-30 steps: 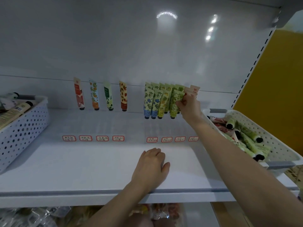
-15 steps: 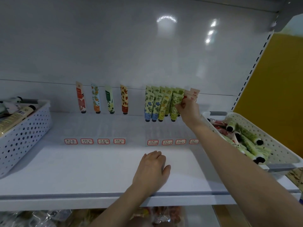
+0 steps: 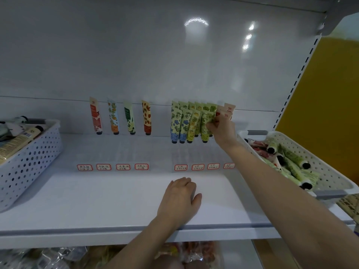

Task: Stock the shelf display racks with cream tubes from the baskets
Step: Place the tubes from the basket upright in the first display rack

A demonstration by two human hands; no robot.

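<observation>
Little changed: my right hand (image 3: pixel 221 130) still pinches, I think, a pale pink cream tube (image 3: pixel 225 114), not yet racked; left hand (image 3: pixel 179 199) flat.

Glossy white back panel (image 3: pixel 136 55), perforated plastic baskets (image 3: pixel 33 162), smooth shelf (image 3: pixel 97 200)

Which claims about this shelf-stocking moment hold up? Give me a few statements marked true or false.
1. The right hand has its fingers on the pink tubes at the right end of the row. True.
2. The left hand holds a tube. False: it rests palm down on the shelf and holds nothing.
3. The right basket has tubes lying in it. True.
4. The rack section left of the green tubes has no tubes in it. False: four tubes stand there side by side.
</observation>
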